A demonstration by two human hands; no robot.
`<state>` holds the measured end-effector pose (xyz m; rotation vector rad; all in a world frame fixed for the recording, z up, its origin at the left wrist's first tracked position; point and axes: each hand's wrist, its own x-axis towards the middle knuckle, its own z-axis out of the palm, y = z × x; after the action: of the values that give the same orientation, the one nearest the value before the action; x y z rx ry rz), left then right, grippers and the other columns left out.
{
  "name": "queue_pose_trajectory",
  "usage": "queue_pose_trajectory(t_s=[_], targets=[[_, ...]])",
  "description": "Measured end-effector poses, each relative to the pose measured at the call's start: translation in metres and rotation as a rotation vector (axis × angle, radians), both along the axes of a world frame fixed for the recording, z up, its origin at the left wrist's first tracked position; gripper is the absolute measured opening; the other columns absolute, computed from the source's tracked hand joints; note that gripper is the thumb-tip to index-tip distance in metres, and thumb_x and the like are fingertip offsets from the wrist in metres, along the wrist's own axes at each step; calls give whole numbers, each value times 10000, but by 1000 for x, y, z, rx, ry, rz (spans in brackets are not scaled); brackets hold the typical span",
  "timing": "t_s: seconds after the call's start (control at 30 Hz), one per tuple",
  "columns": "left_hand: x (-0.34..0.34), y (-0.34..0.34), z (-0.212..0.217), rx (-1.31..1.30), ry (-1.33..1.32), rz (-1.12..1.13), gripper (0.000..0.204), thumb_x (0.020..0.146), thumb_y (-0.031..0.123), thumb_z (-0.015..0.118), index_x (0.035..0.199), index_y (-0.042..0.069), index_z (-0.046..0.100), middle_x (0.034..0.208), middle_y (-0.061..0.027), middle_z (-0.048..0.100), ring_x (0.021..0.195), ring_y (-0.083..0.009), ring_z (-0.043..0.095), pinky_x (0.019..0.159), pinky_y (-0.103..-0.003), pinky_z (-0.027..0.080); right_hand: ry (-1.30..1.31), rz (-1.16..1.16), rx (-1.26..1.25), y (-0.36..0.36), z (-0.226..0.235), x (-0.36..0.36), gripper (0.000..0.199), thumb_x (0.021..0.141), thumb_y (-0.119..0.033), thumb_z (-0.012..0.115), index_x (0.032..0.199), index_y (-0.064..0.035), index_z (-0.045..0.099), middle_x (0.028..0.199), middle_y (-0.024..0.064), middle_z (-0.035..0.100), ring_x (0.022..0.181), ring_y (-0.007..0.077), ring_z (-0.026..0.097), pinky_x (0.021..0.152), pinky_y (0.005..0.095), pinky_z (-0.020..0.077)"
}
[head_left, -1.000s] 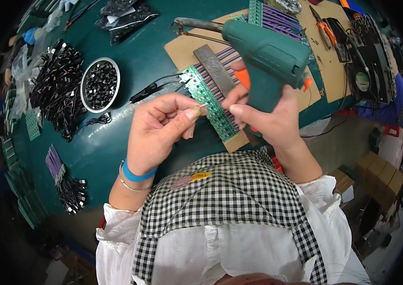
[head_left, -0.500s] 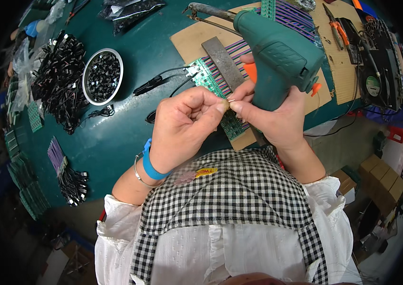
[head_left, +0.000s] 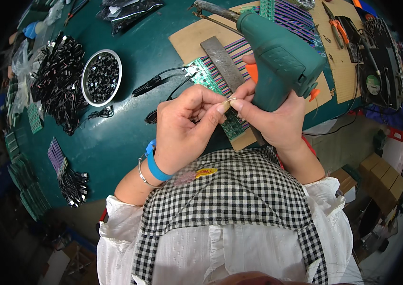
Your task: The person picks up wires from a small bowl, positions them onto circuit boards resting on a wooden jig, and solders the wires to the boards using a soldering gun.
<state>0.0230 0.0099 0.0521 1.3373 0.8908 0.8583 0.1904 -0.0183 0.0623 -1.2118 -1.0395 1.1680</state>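
Note:
A green soldering gun with an orange trigger rests in the grip of my right hand, its metal tip angled to the far left. My left hand is closed in a pinch. The fingertips of both hands meet over a green circuit board, around a tiny pale piece too small to name. Part of the board is hidden under my hands. Striped wires run from it beneath a flat grey metal bar. Black cables lead off its left end.
A cardboard sheet lies under the board. Left of it stand a metal bowl of small black parts and a heap of black cables. Orange-handled pliers and a soldering iron lie at the far right.
The soldering gun has shifted slightly to the right. My pinched fingers have moved a little, and more of the pale piece shows between them.

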Motion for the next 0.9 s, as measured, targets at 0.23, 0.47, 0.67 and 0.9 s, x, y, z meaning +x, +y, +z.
queue_pose_trajectory(t_s=[0.23, 0.47, 0.67, 0.9], targets=[[4, -2, 0, 127, 30, -5, 27, 839, -20, 628, 862, -22, 615, 736, -42, 653, 660, -56, 621, 590, -186, 490, -20, 5, 27, 0, -3, 3, 560, 703, 111, 657, 1221, 65, 448, 838, 102, 618, 671, 107, 604, 576, 219, 500], [6, -6, 10, 23, 48, 146, 29, 845, -22, 619, 865, -25, 599, 730, -9, 622, 663, -12, 558, 577, -163, 446, -241, 11, 26, -10, -10, 0, 422, 726, 49, 664, 1135, 65, 558, 738, 2, 633, 638, 47, 575, 607, 204, 487], [-5, 4, 10, -338, -110, -47, 58, 879, 29, 593, 895, -27, 589, 764, 19, 608, 657, 1, 513, 589, -157, 405, 0, -26, 30, -6, -8, 6, 524, 751, 60, 669, 1229, 54, 455, 775, 94, 637, 649, 100, 598, 550, 209, 488], [-4, 7, 16, -479, -119, -137, 46, 866, 15, 574, 884, -14, 605, 738, 32, 585, 630, 4, 486, 550, -156, 366, 144, 68, -6, -3, -5, 9, 519, 776, 37, 680, 1243, 56, 454, 824, 100, 644, 692, 108, 606, 599, 221, 505]])
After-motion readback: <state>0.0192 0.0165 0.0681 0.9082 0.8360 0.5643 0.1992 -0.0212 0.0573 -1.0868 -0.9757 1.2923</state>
